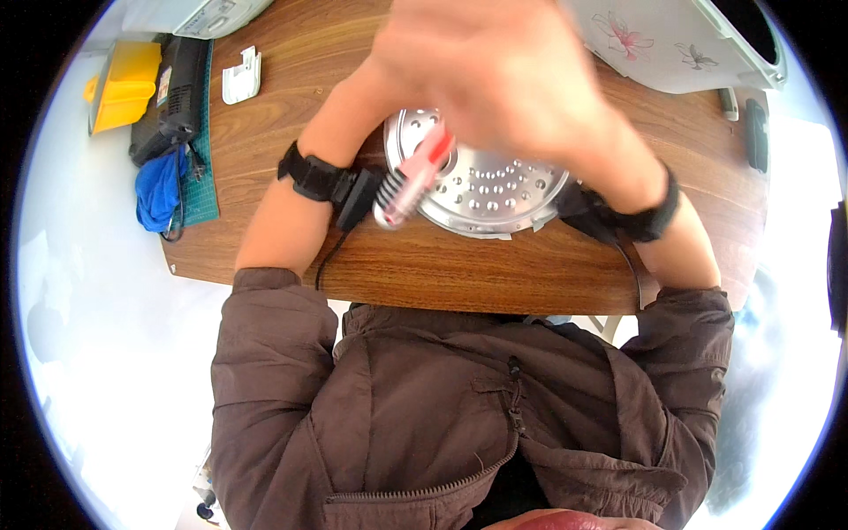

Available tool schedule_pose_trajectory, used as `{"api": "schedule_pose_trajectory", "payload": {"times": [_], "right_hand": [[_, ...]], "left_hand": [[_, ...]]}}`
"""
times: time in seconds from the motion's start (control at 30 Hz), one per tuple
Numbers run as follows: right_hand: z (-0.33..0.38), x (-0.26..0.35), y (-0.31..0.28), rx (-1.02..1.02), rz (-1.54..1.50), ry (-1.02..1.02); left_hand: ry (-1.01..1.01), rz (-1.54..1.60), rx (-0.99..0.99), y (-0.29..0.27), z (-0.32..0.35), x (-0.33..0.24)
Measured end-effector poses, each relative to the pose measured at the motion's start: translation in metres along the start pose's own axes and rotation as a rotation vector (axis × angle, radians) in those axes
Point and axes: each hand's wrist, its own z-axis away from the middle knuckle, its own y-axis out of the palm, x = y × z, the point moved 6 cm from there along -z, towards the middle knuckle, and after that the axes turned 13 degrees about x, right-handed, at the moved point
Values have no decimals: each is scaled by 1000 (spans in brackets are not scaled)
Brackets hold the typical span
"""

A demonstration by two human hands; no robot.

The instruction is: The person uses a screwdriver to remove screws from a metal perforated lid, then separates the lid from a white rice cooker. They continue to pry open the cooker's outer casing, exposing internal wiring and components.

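Both hands are raised close together at the top of the head view, blurred by motion. My right hand is closed and overlaps the left. From beneath it sticks out a blurred tool handle, red and pale pink with black ribs and a rounded end, like a screwdriver's; its tip is hidden. My left hand lies partly behind the right, its fingers hidden. Below the hands, a round shiny metal plate with many dimples or holes rests on the wooden table.
A white housing with a flower print stands at the back right. At the left are a yellow container, a black case, a blue cloth and a green mat. A small white part lies nearby. Cables hang from both wristbands.
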Motion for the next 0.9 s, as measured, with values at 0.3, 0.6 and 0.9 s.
{"api": "schedule_pose_trajectory", "payload": {"times": [0.3,0.6,0.9], "right_hand": [[18,12,54,208,-48,-213],[23,14,55,213,-210,-206],[23,12,56,400,-358,-84]], "left_hand": [[126,23,-96,-14,-4,-13],[-90,148,-171,-11,3,-1],[-408,395,-511,-54,21,21]]}}
